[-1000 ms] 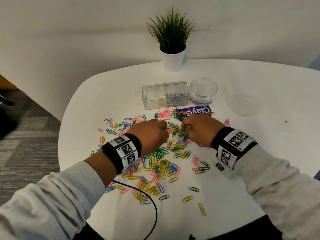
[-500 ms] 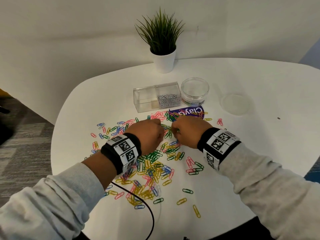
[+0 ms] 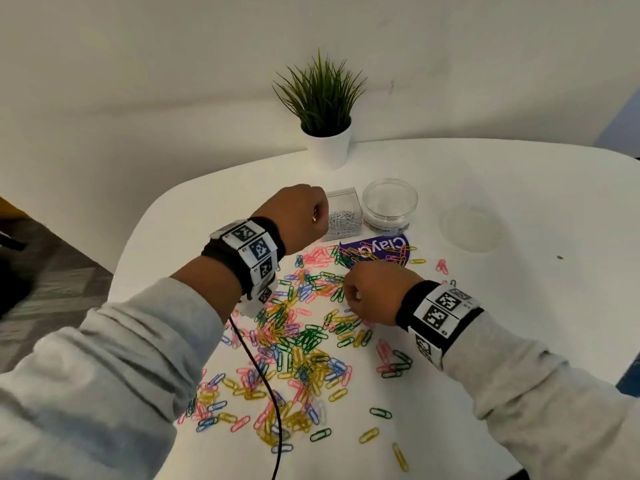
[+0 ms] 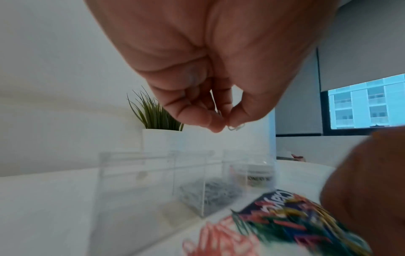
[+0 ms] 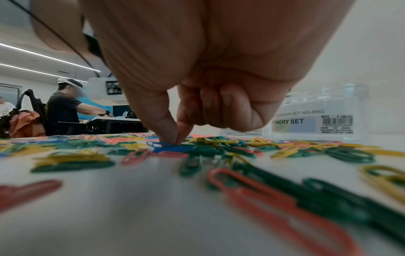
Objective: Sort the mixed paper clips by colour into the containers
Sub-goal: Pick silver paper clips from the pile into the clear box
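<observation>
Mixed paper clips (image 3: 304, 341) in pink, green, yellow and blue lie spread over the white table (image 3: 519, 306). My left hand (image 4: 224, 127) is raised above the clear two-part box (image 3: 343, 220) and pinches a pale paper clip (image 4: 235, 127) between thumb and finger. The box's right half (image 4: 210, 192) holds several pale clips; my left hand (image 3: 317, 216) hides its left half in the head view. Down on the pile, the thumb and forefinger of my right hand (image 5: 173, 141) pinch a blue clip (image 5: 166, 144) that lies on the table. That hand (image 3: 348, 296) sits below the purple packet (image 3: 377, 247).
A round clear jar (image 3: 389, 206) stands right of the box, and its lid (image 3: 469, 225) lies further right. A potted plant (image 3: 325, 133) stands at the table's back edge. A black cable (image 3: 263, 375) crosses the pile. Another person (image 5: 63, 110) sits far off.
My left hand has lifted off the pile and moved back over the clear box with a pale clip. The right hand has stayed low on the pile.
</observation>
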### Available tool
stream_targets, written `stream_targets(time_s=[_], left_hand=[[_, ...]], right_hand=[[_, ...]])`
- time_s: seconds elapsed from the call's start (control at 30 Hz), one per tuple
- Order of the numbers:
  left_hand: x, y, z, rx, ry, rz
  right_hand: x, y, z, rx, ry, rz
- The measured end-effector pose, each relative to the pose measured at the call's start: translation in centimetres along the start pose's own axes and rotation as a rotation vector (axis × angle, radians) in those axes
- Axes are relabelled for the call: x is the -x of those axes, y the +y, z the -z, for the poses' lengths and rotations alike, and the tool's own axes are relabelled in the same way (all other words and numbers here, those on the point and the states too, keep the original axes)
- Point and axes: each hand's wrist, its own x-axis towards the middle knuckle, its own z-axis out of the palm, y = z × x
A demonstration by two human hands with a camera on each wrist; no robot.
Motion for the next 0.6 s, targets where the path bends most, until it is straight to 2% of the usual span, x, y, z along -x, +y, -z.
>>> stream_targets(time_s=[0.07, 0.17, 0.27, 0.4, 0.5, 0.57, 0.6], left_hand=[[-1.9, 0.3, 0.2, -0.014, 0.001, 0.033], [-3.7, 0.5, -0.2, -0.048, -0.102, 0.043], [-3.9, 0.2, -0.4, -0.063, -0.156, 0.032], [-3.0, -1.3, -0.2, 0.046, -0.027, 0.066], [-2.0, -3.0, -0.7, 0.018, 0.059, 0.081], [-1.4, -3.7, -1.5, -0.041, 0.058, 0.091], [-1.1, -4.0, -2.0, -0.068, 0.014, 0.113]], right_hand=[[0.0, -0.1, 0.0, -0.02, -0.021, -0.018], [0.2, -0.3, 0.4, -0.005, -0.05, -0.009], [0.6, -0.1, 1.0, -0.113, 0.04, 0.014], [-0.3, 1.1, 3.6, -0.375, 0.175, -0.035], [-2.0, 1.9, 6.5, -0.424, 0.287, -0.097], [-3.4, 2.1, 8.2, -0.406, 0.344, -0.118], [-4.2, 2.0, 8.8, -0.381, 0.352, -0.122]])
